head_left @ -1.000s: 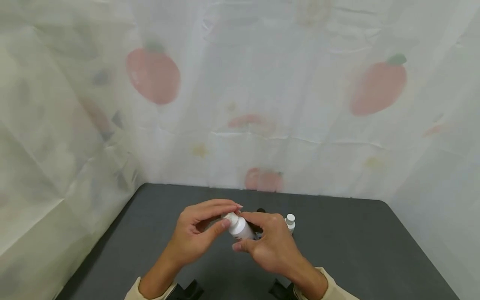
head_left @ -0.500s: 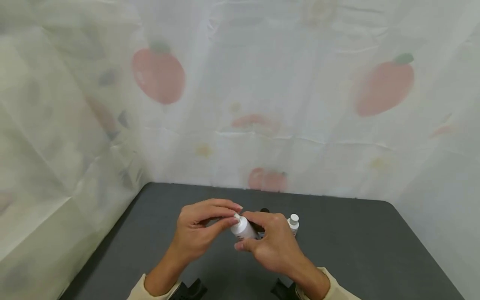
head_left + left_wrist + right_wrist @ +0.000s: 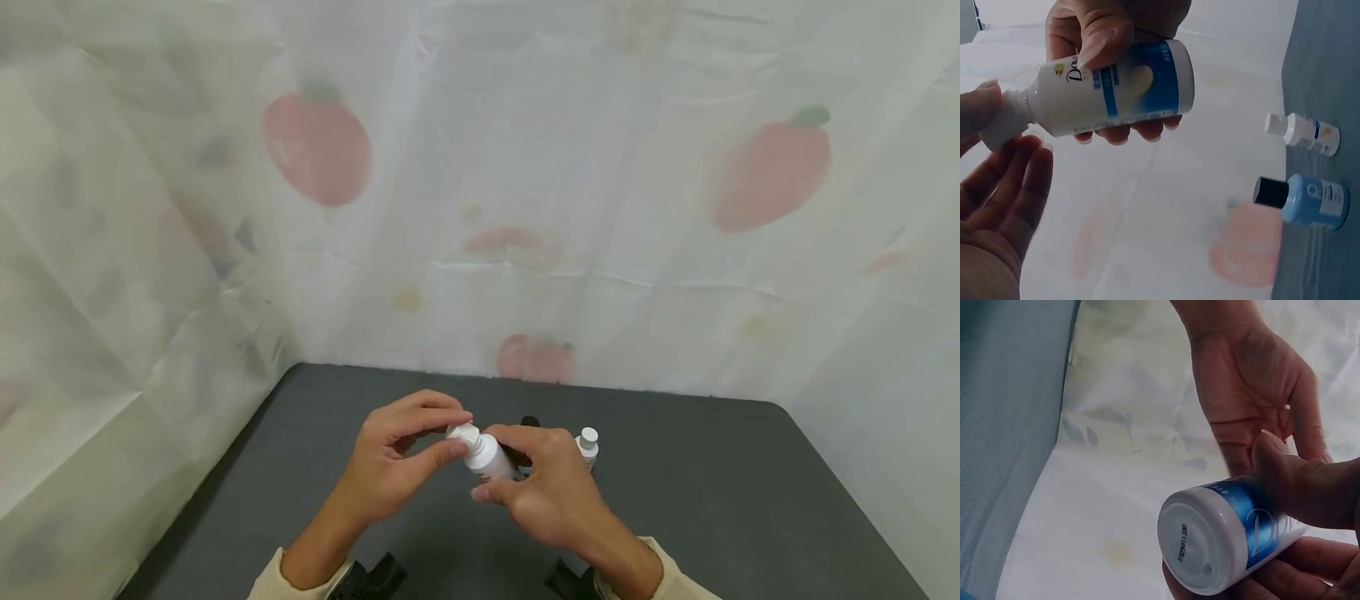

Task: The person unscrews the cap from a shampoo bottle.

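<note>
My right hand [image 3: 551, 483] grips a white and blue lotion bottle [image 3: 493, 462], tilted with its top toward my left hand [image 3: 393, 454]. Thumb and fingers of the left hand pinch the bottle's white cap [image 3: 1005, 128]. In the left wrist view, ridged neck threads show between the cap and the bottle's shoulder. The right wrist view has the round white base of the lotion bottle [image 3: 1194, 550] facing the camera, with a printed code on it. The right thumb lies across the bottle's label, the other fingers under its far side.
Behind my right hand, a blue bottle with a black cap [image 3: 1313, 200] and a small white bottle [image 3: 1313, 134] stand on the dark grey table [image 3: 697, 483]. A pale curtain with fruit prints [image 3: 570, 208] hangs at the back and left.
The left hand slid along toward the bottle half a second ago, and now sits slightly further left with the cap, baring more of the neck. The right hand keeps its grip almost unmoved.
</note>
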A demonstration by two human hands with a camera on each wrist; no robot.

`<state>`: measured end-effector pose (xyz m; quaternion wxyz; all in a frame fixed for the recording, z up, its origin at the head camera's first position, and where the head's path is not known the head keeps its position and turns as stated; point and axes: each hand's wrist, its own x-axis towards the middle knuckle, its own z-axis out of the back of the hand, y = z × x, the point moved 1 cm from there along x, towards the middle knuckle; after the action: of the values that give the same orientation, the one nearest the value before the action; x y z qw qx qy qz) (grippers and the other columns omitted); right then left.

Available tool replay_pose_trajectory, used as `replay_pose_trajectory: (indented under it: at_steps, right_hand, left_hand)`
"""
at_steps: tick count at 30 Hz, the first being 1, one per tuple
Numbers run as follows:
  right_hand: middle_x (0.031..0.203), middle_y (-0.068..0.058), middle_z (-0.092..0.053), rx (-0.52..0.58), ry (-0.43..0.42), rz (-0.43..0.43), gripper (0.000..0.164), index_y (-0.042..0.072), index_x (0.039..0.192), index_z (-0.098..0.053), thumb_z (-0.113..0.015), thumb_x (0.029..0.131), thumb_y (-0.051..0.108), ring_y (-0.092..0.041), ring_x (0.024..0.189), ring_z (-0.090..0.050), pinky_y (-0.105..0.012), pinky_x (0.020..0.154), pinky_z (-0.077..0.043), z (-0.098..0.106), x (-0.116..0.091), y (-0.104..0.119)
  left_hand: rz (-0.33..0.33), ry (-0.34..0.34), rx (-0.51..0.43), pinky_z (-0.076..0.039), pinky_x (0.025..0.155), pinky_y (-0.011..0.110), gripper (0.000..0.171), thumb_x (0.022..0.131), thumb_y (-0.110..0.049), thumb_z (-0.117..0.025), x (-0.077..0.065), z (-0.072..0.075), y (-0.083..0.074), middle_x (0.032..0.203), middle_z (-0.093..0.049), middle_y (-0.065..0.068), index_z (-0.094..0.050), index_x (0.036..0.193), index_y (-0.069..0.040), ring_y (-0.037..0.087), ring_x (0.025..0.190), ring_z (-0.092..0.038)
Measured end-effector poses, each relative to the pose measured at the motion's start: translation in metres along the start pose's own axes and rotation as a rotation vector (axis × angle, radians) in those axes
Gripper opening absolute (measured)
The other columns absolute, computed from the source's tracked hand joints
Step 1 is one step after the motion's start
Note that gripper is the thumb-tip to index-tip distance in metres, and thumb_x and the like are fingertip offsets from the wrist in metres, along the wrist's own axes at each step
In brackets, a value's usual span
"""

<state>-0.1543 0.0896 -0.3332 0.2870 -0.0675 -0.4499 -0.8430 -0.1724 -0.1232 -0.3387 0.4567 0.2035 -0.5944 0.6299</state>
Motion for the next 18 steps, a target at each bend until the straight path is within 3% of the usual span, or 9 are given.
replay_pose_trajectory:
  at_steps: [4,8,14,18]
  right_hand:
    - [0.102,0.008,-0.077,0.004,0.005,0.009,0.04,0.023,0.115,-0.077,-0.09,0.079,0.013,-0.004,0.087,-0.07,-0.024,0.074,-0.059,-0.0017,-0.0007,0.0005]
    - [0.103,0.007,-0.077,0.002,0.004,0.014,0.04,0.023,0.115,-0.077,-0.091,0.078,0.013,-0.003,0.088,-0.07,-0.024,0.075,-0.06,-0.0018,-0.0018,0.0019]
    - [0.106,0.002,-0.078,0.019,0.008,0.043,0.038,0.022,0.117,-0.077,-0.089,0.081,0.017,-0.008,0.091,-0.072,-0.025,0.076,-0.06,-0.0013,-0.0021,0.0023]
    - [0.105,0.004,-0.078,0.021,0.01,0.035,0.038,0.023,0.116,-0.077,-0.09,0.081,0.017,-0.006,0.09,-0.071,-0.025,0.076,-0.059,-0.0015,-0.003,0.0025]
  left_hand:
    - [-0.013,-0.033,-0.066,-0.063,0.092,0.033,0.031,0.086,0.023,-0.069,0.0006,-0.0022,-0.0002,0.12,-0.071,0.018,-0.073,0.114,0.009,0.018,0.112,-0.073]
    - [-0.036,-0.04,-0.069,-0.064,0.088,0.032,0.032,0.084,0.025,-0.069,0.0009,-0.0027,-0.0013,0.116,-0.074,0.018,-0.075,0.109,0.006,0.019,0.109,-0.074]
    - [-0.018,0.04,-0.051,-0.062,0.096,0.03,0.041,0.088,0.024,-0.066,-0.0023,0.0017,-0.004,0.128,-0.07,0.017,-0.068,0.126,0.01,0.016,0.119,-0.07]
    - [0.043,0.063,-0.025,-0.062,0.094,0.028,0.04,0.091,0.019,-0.067,-0.004,0.0037,-0.0052,0.123,-0.069,0.019,-0.068,0.129,0.007,0.014,0.113,-0.07]
